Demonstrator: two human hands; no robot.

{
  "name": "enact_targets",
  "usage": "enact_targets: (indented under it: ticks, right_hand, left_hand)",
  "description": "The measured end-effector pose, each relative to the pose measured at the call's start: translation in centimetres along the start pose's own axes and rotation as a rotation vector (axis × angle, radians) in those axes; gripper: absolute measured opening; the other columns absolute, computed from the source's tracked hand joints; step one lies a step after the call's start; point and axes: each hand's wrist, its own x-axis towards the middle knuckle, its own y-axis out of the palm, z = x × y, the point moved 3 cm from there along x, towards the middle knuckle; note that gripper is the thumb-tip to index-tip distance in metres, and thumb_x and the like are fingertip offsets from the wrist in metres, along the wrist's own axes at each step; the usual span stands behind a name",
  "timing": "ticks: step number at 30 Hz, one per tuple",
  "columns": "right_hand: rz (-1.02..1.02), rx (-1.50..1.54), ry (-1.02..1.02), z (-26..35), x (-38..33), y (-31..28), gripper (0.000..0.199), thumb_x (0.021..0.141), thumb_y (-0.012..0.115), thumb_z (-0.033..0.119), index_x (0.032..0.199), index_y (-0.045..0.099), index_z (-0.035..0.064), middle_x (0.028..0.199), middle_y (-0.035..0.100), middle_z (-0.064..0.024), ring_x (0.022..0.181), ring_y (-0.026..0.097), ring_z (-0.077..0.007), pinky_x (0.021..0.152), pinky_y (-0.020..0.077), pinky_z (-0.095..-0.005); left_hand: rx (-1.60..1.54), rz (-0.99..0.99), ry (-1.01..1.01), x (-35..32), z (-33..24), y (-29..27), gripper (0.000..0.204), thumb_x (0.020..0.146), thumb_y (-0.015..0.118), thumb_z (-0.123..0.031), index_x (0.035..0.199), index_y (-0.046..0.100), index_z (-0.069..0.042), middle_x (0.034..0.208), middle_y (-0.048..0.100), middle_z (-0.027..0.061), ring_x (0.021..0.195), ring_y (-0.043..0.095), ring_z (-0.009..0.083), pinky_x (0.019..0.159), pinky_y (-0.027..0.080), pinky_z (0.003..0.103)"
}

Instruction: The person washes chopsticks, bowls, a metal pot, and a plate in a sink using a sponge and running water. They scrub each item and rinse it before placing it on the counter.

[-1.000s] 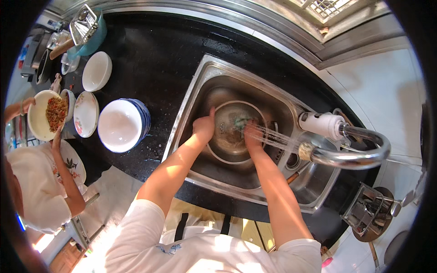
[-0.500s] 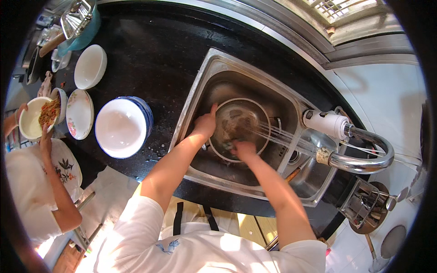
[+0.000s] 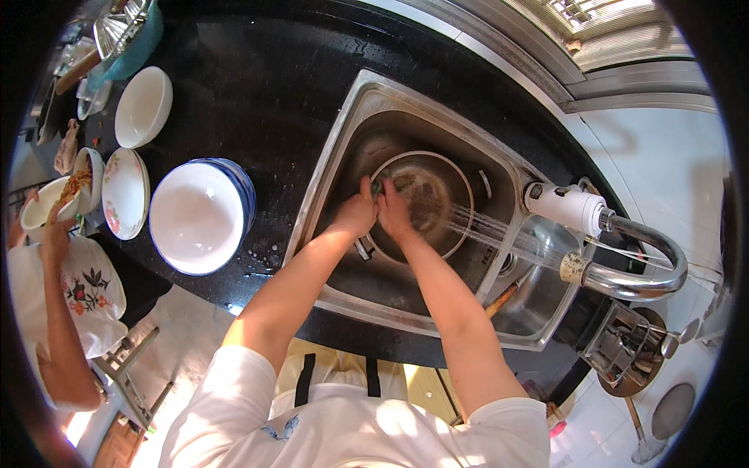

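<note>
A round metal pot [image 3: 437, 195] lies tilted in the steel sink [image 3: 355, 125]. My left hand [image 3: 355, 214] grips the pot's near rim. My right hand [image 3: 392, 210] is pressed just inside the rim, next to the left hand, with a greenish scrubbing pad [image 3: 380, 187] under its fingers. Water sprays from the white faucet head [image 3: 566, 207] into the pot. Both forearms reach up from the lower edge.
A stack of blue-rimmed white bowls [image 3: 199, 218] stands left of the sink on the black counter [image 3: 257, 86], with more white and flowered dishes [image 3: 125, 191] beyond. Another person [image 3: 55, 296] at far left holds a bowl of food. A metal rack [image 3: 624, 351] stands at lower right.
My right hand has moved left across the pot to join the left hand at the near rim. The view has shifted slightly. The person at left has raised the bowl of food.
</note>
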Motion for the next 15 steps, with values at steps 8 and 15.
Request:
enact_targets:
  ticks: [8, 15]
  right_hand:
    - [0.644, -0.497, 0.024, -1.9, -7.8, -5.9, 0.032, 0.088, 0.048, 0.023, 0.114, 0.053, 0.0057, 0.103, 0.061, -0.0202, 0.093, 0.057, -0.0413, 0.082, 0.0452, -0.0469]
    - [0.365, -0.276, 0.03, -3.1, -5.4, -0.4, 0.036, 0.09, 0.045, 0.019, 0.121, 0.043, 0.0004, 0.107, 0.057, -0.0274, 0.1, 0.056, -0.0379, 0.085, 0.0444, -0.0455]
  left_hand:
    - [-0.093, -0.081, -0.058, 0.9, 0.6, 1.9, 0.065, 0.089, 0.046, -0.02, 0.143, 0.012, -0.009, 0.102, 0.06, 0.0266, 0.092, 0.059, 0.0432, 0.081, 0.046, 0.048]
    - [-0.122, -0.123, 0.022, 0.1, -0.4, 1.8, 0.052, 0.095, 0.037, -0.027, 0.141, 0.018, -0.011, 0.094, 0.06, 0.0282, 0.088, 0.058, 0.0443, 0.078, 0.045, 0.05]
